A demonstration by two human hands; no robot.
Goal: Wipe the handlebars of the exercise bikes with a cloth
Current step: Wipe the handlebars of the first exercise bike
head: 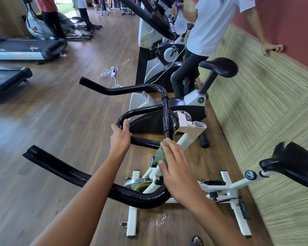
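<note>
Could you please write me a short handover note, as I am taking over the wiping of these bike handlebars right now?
Left hand: grips the inner loop of the nearest bike's black handlebar, steadying it.
Right hand: holds the green cloth against the loop's near side, beside the stem.
Done: wiping is under way at the loop. Which parts are already clean cannot be told.
Left: probably the two long outer bars of this handlebar, then the next bike, where a person in a white shirt holds a spray bottle.
</note>
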